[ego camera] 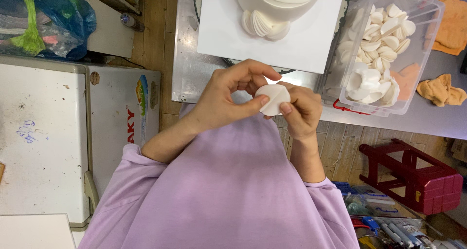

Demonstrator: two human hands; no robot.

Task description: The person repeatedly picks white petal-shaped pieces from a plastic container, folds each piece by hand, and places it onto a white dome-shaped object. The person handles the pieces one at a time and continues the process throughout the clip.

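Overhead view, left to right. At far left stands a white chest-shaped appliance [44, 137] with a scuffed lid, a blue plastic bag [53, 15] above it. At centre, the left hand [228, 95] curls around a white disc [272, 99], thumb and forefinger pinching its edge; the right hand [301, 110] grasps the opposite side, thumb pressed on the face. The disc is held in the air just in front of the steel table [194, 69], close to the lilac-clad chest. It looks matte, thin and pliable, with a crease or overlap across it, so the step in hand appears to be shaping one petal; the next move would call for a light, even pinch that does not tear it. Behind, a white square board [228, 30] carries a smooth white cake [277, 5] with fanned petals [265, 25] at its base. At right, a clear plastic box [418, 49] holds many similar discs, beside orange cloths [440, 91]. A red stool [413, 176] stands below.
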